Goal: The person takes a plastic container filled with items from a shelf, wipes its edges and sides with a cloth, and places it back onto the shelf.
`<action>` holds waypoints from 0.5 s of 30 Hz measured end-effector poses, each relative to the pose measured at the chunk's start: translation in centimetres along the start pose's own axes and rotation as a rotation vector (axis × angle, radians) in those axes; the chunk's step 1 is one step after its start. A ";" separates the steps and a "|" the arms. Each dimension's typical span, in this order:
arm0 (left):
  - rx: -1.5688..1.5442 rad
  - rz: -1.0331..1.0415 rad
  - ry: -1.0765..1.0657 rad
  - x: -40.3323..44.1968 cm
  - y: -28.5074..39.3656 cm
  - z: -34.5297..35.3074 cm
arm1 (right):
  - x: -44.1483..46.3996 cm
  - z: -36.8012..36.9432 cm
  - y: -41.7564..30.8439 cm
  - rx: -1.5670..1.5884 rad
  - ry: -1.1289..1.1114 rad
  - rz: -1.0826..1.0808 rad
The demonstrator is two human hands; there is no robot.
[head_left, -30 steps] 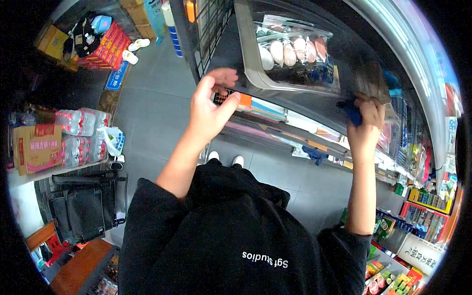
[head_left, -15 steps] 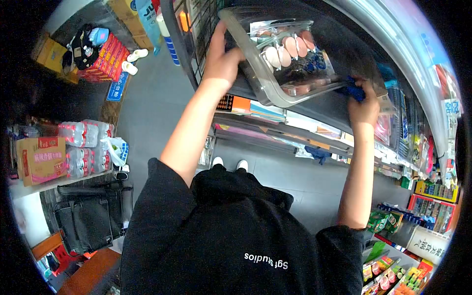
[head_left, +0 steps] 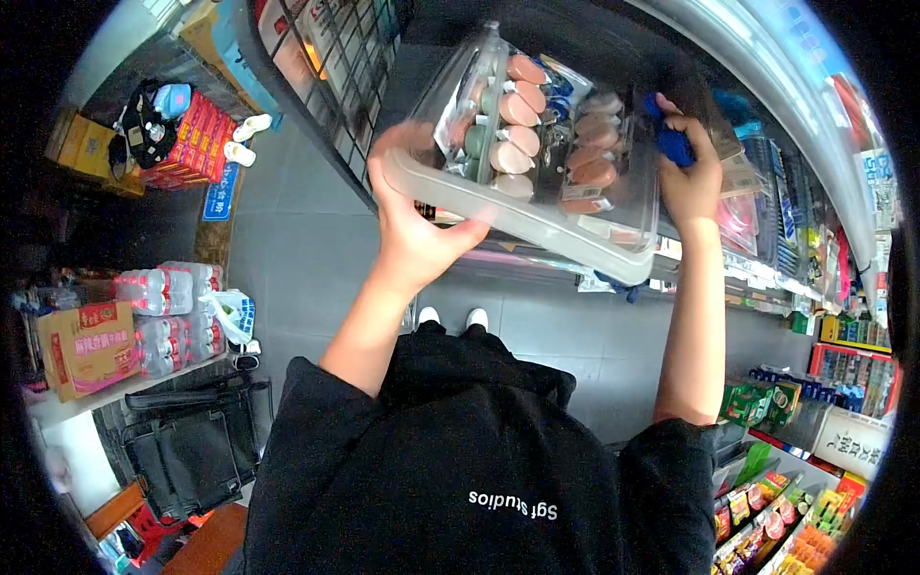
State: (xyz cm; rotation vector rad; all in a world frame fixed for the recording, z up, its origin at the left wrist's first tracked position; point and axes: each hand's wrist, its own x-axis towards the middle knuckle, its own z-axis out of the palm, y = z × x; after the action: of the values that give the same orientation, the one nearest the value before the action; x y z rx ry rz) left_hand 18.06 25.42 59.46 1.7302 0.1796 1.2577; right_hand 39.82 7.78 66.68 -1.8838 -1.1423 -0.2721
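Clamping clear box, upper centre: left hand on rim; right hand clutching blue bundle.
Seeming light, stiff, slick; rim likely serving best.

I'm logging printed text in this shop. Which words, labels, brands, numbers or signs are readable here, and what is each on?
"Sgf Studios": upside down in the picture, on the black top.
Too small or blurred to read surely: characters on the brown carton, blue sign and white panel; print inside the clear bin.
No number is legible.
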 end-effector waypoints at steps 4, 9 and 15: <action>-0.138 -0.110 -0.001 0.4 1.9 0.6 | -1.7 -1.6 -2.3 0.135 -0.094 0.091; -0.022 -0.110 -0.104 0.4 1.9 0.0 | -4.4 -3.1 -4.0 0.714 -0.209 0.178; 0.079 -0.099 -0.078 -0.5 2.4 0.8 | -7.4 -2.2 -5.7 0.680 0.004 0.137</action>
State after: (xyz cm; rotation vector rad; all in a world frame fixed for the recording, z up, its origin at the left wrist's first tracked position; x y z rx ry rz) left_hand 17.47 23.33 60.92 1.8123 0.2688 1.1231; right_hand 31.73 2.66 66.97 -1.3415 -0.9386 0.1771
